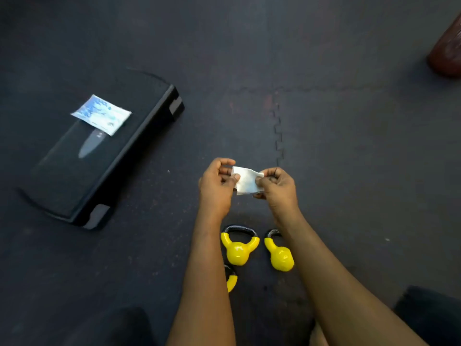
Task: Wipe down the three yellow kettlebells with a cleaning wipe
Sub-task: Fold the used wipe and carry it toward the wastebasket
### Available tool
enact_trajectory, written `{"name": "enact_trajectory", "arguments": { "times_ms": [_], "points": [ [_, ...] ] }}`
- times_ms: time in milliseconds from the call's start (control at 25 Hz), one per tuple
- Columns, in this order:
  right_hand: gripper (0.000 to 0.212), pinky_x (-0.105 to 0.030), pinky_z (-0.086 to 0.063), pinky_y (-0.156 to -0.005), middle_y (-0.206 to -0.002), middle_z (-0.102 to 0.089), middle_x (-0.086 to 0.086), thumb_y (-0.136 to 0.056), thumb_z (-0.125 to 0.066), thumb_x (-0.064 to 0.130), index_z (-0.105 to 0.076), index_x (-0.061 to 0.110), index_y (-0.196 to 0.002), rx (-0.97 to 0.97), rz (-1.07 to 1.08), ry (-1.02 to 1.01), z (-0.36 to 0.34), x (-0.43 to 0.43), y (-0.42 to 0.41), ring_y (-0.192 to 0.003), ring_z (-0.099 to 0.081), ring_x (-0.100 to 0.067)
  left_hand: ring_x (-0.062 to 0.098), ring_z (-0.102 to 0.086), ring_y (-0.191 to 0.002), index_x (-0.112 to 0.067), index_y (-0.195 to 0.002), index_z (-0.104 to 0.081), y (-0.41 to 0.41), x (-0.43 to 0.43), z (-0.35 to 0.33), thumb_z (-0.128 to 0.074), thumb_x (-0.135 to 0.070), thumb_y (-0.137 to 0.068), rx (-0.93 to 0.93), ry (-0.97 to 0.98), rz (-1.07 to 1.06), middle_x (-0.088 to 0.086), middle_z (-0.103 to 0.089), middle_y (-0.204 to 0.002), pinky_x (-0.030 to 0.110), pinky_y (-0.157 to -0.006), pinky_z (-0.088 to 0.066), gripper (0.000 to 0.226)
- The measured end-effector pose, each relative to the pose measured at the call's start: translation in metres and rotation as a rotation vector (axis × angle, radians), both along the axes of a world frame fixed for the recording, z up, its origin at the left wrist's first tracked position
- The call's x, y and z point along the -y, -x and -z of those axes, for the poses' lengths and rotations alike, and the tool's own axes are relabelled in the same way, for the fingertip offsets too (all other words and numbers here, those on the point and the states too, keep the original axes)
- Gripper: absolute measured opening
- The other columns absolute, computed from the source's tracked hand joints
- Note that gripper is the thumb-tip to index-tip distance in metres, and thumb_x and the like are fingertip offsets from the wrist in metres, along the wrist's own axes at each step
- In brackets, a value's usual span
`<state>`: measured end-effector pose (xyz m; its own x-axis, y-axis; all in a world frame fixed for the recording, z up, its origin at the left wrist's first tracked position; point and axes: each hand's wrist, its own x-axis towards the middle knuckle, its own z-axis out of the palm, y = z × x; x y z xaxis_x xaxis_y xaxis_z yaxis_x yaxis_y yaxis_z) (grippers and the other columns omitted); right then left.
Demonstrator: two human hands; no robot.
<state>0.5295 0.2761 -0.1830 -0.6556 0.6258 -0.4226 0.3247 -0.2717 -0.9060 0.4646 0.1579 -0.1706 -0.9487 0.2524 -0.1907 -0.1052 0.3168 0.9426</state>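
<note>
A folded white cleaning wipe (247, 180) is held up above the floor between both hands. My left hand (217, 188) pinches its left edge, and my right hand (276, 188) pinches its right edge. Below my forearms three yellow kettlebells with black handles stand on the dark mat. One kettlebell (239, 247) is between my arms. A second kettlebell (280, 255) is partly under my right forearm. The third kettlebell (231, 280) is mostly hidden behind my left forearm.
A black aerobic step platform (99, 168) lies on the floor to the left, with a blue and white wipes packet (101, 114) on its far end. A brown object (446, 51) is at the far right edge. Dark interlocking rubber mats (349, 146) cover the floor.
</note>
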Motion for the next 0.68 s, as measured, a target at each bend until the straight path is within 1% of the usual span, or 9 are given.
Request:
{"name": "enact_trajectory", "arguments": {
  "times_ms": [80,120,240,280,400,480,520,600,680],
  "points": [
    [0.014,-0.03,-0.055,-0.054,-0.065,-0.062,0.001,-0.085,-0.061,-0.002,-0.058,0.012,-0.082,0.002,-0.026,-0.007,-0.087,0.001,-0.006,-0.065,-0.064,-0.01,0.022,-0.066,-0.077,-0.023,-0.098,-0.063,-0.005,0.006,-0.086,-0.067,0.0,-0.082,-0.01,0.015,0.028,0.008,-0.065,-0.087,0.036,-0.063,-0.059,0.029],
    [0.014,-0.03,-0.055,-0.055,-0.065,-0.063,0.002,-0.086,-0.061,-0.001,-0.058,0.012,-0.082,0.002,-0.037,-0.007,-0.133,0.003,-0.01,-0.066,-0.064,-0.011,0.023,-0.067,-0.077,-0.025,-0.097,-0.063,-0.009,0.009,-0.131,-0.067,0.0,-0.082,-0.013,0.024,0.044,0.01,-0.065,-0.086,0.036,-0.062,-0.059,0.03],
    [0.014,-0.029,-0.056,-0.055,-0.068,-0.063,-0.001,-0.086,-0.058,-0.002,-0.058,0.012,-0.083,-0.013,-0.066,-0.022,-0.267,0.009,-0.021,-0.066,-0.064,-0.01,0.017,-0.065,-0.071,-0.023,-0.097,-0.063,-0.018,0.02,-0.263,-0.066,0.002,-0.082,-0.04,0.05,0.094,0.008,-0.064,-0.084,0.026,-0.059,-0.057,0.029],
    [0.014,-0.029,-0.055,-0.055,-0.069,-0.063,-0.002,-0.086,-0.058,-0.003,-0.058,0.011,-0.083,-0.016,-0.075,-0.029,-0.315,0.013,-0.024,-0.066,-0.063,-0.011,0.016,-0.064,-0.071,-0.023,-0.098,-0.064,-0.021,0.025,-0.309,-0.066,0.002,-0.082,-0.049,0.059,0.105,0.006,-0.063,-0.082,0.027,-0.06,-0.058,0.03],
    [0.015,-0.029,-0.053,-0.054,-0.067,-0.063,-0.003,-0.087,-0.056,-0.004,-0.058,0.011,-0.082,-0.024,-0.1,-0.066,-0.439,0.026,-0.04,-0.064,-0.062,-0.011,0.014,-0.062,-0.069,-0.025,-0.098,-0.064,-0.03,0.038,-0.427,-0.065,0.0,-0.081,-0.082,0.086,0.16,0.001,-0.062,-0.08,0.036,-0.067,-0.06,0.03],
    [0.016,-0.031,-0.054,-0.056,-0.068,-0.064,-0.003,-0.086,-0.055,-0.003,-0.06,0.011,-0.081,-0.032,-0.093,-0.097,-0.5,0.028,-0.054,-0.066,-0.062,-0.014,0.013,-0.061,-0.068,-0.025,-0.097,-0.064,-0.037,0.041,-0.486,-0.065,-0.001,-0.082,-0.111,0.081,0.213,0.0,-0.061,-0.079,0.038,-0.068,-0.059,0.029],
    [0.016,-0.033,-0.055,-0.057,-0.068,-0.065,-0.004,-0.085,-0.055,-0.003,-0.061,0.011,-0.081,-0.036,-0.081,-0.112,-0.522,0.027,-0.06,-0.067,-0.064,-0.016,0.012,-0.06,-0.068,-0.025,-0.097,-0.064,-0.039,0.04,-0.508,-0.064,-0.001,-0.082,-0.137,0.084,0.245,0.0,-0.061,-0.079,0.035,-0.068,-0.058,0.028],
    [0.014,-0.035,-0.056,-0.059,-0.07,-0.066,-0.006,-0.084,-0.055,-0.002,-0.062,0.01,-0.081,-0.048,-0.047,-0.143,-0.555,0.022,-0.071,-0.07,-0.065,-0.018,0.009,-0.059,-0.068,-0.025,-0.096,-0.063,-0.044,0.032,-0.545,-0.064,-0.002,-0.083,-0.192,0.102,0.317,0.0,-0.061,-0.08,0.028,-0.065,-0.055,0.026],
    [0.013,-0.035,-0.056,-0.06,-0.072,-0.066,-0.007,-0.083,-0.055,-0.002,-0.062,0.008,-0.082,-0.065,0.001,-0.168,-0.576,0.007,-0.086,-0.07,-0.066,-0.019,0.009,-0.059,-0.068,-0.022,-0.097,-0.065,-0.052,0.014,-0.57,-0.064,-0.003,-0.083,-0.242,0.103,0.378,0.0,-0.063,-0.08,0.027,-0.065,-0.054,0.023]
  ]
}}
